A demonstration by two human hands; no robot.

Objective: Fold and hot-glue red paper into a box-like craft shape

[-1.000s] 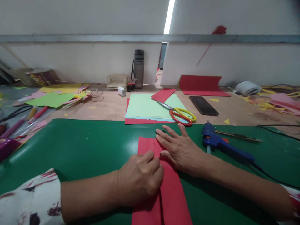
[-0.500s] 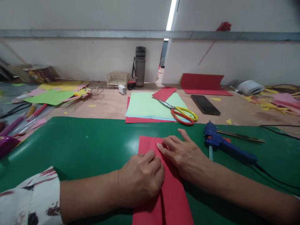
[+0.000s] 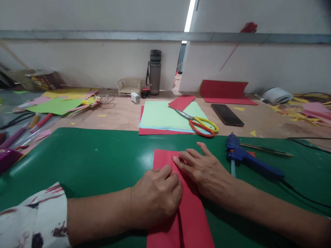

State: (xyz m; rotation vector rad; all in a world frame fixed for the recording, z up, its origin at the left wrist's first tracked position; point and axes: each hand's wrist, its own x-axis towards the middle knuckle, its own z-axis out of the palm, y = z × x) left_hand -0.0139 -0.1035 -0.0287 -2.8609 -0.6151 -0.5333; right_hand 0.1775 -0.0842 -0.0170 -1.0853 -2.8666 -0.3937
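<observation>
A folded sheet of red paper (image 3: 191, 220) lies on the green mat (image 3: 98, 162) in front of me, with a lengthwise seam down its middle. My left hand (image 3: 156, 198) rests on the left half, fingers curled and pressing down on the paper near the seam. My right hand (image 3: 201, 168) lies flat on the right half, fingers stretched out toward the paper's far edge. The two hands nearly touch at the seam.
A blue glue gun (image 3: 248, 160) with its cord lies right of my right hand. Beyond the mat are a stack of light green and red sheets (image 3: 162, 119), yellow-and-red scissors (image 3: 201, 125), a black phone (image 3: 227, 115) and a grey bottle (image 3: 155, 72). Paper scraps and pens crowd the left.
My right hand has slid back toward me along the red paper, its fingertips leaving the far edge. My left hand has stayed in place.
</observation>
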